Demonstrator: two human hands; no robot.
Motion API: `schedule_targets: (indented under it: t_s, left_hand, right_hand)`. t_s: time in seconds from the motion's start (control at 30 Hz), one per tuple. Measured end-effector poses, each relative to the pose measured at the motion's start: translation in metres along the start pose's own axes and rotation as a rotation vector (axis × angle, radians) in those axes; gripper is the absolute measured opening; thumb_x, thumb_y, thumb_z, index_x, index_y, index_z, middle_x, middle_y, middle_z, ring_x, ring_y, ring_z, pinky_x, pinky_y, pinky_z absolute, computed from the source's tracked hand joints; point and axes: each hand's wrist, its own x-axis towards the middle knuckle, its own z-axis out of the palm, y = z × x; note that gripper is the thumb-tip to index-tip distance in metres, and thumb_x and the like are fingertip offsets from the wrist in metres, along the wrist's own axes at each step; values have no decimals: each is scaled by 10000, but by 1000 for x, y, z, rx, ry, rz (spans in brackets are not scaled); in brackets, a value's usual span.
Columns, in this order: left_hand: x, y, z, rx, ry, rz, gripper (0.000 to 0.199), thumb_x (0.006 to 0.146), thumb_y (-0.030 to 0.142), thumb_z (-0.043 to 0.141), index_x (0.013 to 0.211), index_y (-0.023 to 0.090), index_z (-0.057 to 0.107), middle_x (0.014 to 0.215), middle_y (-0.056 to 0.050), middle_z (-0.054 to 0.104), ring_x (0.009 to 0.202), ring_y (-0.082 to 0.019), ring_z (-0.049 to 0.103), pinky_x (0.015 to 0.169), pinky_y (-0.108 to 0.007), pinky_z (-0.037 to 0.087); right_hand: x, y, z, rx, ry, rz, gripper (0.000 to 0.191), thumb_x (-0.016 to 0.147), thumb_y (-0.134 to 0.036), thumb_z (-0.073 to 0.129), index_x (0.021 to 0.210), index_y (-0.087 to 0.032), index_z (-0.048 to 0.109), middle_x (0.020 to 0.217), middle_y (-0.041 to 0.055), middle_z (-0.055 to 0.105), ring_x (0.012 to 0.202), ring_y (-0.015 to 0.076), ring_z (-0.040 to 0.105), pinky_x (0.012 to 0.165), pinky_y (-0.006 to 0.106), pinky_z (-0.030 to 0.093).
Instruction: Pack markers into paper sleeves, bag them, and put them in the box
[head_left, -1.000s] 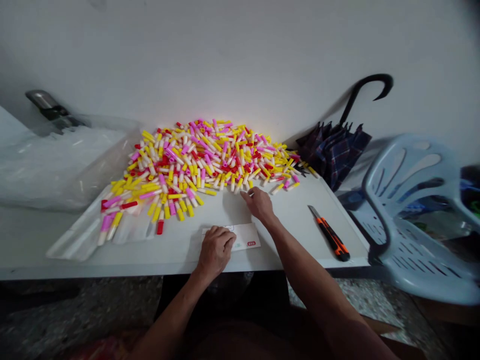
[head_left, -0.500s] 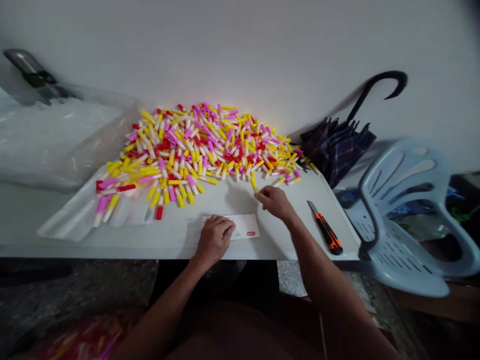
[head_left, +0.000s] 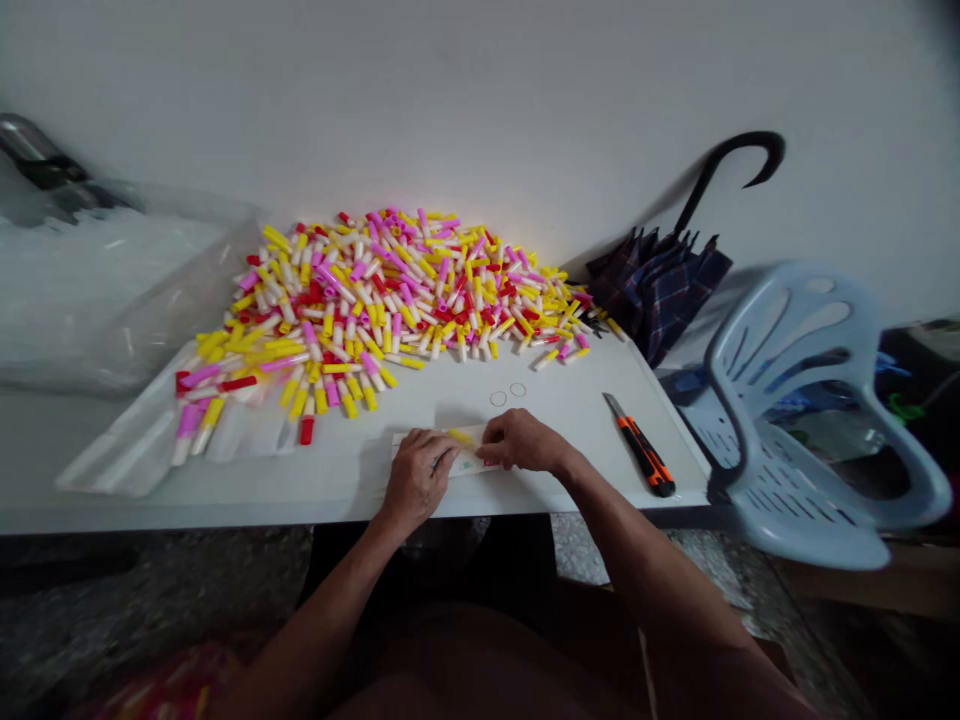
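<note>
Wall (head_left: 480,110) and table (head_left: 577,430): plain pale wall; smooth, light tabletop below it.
Just changed: the right hand (head_left: 523,441) has moved from near the pile (head_left: 397,290) to the table's front edge, bringing a yellow tube (head_left: 463,438) over the white card (head_left: 466,466); two thin rings (head_left: 505,399) now lie uncovered, and both hands meet at one spot.
Yellow tube: between the hands, slanted; too blurred to say whether it touches the card.
Left hand (head_left: 417,470): fingers bunched on the card's left end; I cannot tell whether they pinch anything.
Right hand: thumb and fingertips narrow, pinching the tube's right end.
Pile: straight plastic tubes, yellow, pink, red and white, heaped along the back edge.
Cutter (head_left: 640,445): orange and black, blade out, near the front right corner.
Umbrella (head_left: 660,290): folded plaid cloth, hooked handle, back right corner.
</note>
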Motion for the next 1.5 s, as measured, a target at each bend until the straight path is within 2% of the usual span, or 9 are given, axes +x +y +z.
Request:
schedule_targets:
  t_s: [0.17, 0.33, 0.53, 0.7, 0.77, 0.9, 1.07, 1.23, 1.5]
  left_hand:
    - [0, -3, 0, -4, 43, -15, 163, 1029, 268, 594, 961, 236, 738, 984, -35, 752, 960, -234, 633, 913, -417, 485]
    - [0, -4, -1, 35, 29, -15, 173, 1027, 277, 594, 951, 251, 747, 992, -28, 760, 959, -237, 633, 911, -425, 463]
    - [-1, -2, -2, 50, 41, -6, 172, 1027, 280, 599, 949, 248, 749, 981, -25, 763, 957, -229, 634, 904, -423, 462]
    - [-1, -1, -3, 29, 38, -17, 185, 1023, 277, 595, 932, 253, 754, 974, -28, 765, 952, -230, 636, 902, -423, 473]
    - [-1, 0, -4, 43, 30, -10, 178, 1019, 277, 601, 930, 254, 752, 974, -29, 765, 953, -236, 631, 908, -429, 471]
    - [-1, 2, -6, 67, 36, -12, 145, 1008, 268, 619, 942, 252, 748, 971, -28, 767, 950, -240, 623, 917, -439, 468]
    - [-2, 4, -5, 72, 47, 8, 155, 1011, 251, 606, 931, 246, 738, 959, -28, 762, 936, -238, 618, 907, -434, 470]
    - [-1, 5, -10, 107, 33, 24, 161, 1016, 243, 593, 928, 241, 727, 942, -28, 755, 906, -237, 602, 880, -429, 461]
    - [3, 2, -13, 102, 24, 82, 167, 1030, 229, 577, 933, 230, 714, 932, -24, 754, 881, -227, 602, 858, -412, 461]
  right_hand:
    - [2, 18, 14, 257, -95, -59, 203, 819, -260, 677, 971, -164, 771, 688, -20, 699, 573, 125, 581, 570, 234, 471]
    - [-3, 23, 16, 226, -41, -236, 247, 863, -317, 704, 1052, -212, 824, 1014, 12, 781, 944, 186, 680, 849, 279, 531]
    - [2, 16, 21, 289, -206, -125, 296, 920, -367, 622, 1049, -191, 820, 687, -36, 646, 537, 101, 527, 520, 207, 448]
    - [7, 19, 29, 336, -58, -68, 194, 856, -311, 684, 894, -163, 803, 565, -63, 552, 460, 71, 455, 454, 182, 359]
    - [7, 18, 27, 377, -163, -54, 209, 881, -302, 662, 968, -168, 796, 582, -62, 580, 443, 68, 487, 436, 171, 359]
    - [-1, 17, 15, 617, -491, 71, 462, 918, -288, 626, 1364, -174, 659, 666, -33, 682, 427, 101, 598, 389, 162, 390]
    - [-7, 19, 26, 898, -653, 88, 643, 964, -286, 606, 1576, -204, 422, 790, 9, 746, 498, 147, 699, 446, 202, 533]
    - [-7, 16, 53, 1039, -567, 100, 532, 973, -253, 626, 1484, -180, 499, 790, 16, 748, 525, 162, 729, 458, 223, 585]
    - [-1, 9, 59, 952, -557, 127, 384, 994, -266, 616, 1360, -158, 565, 824, 50, 766, 574, 173, 754, 494, 234, 607]
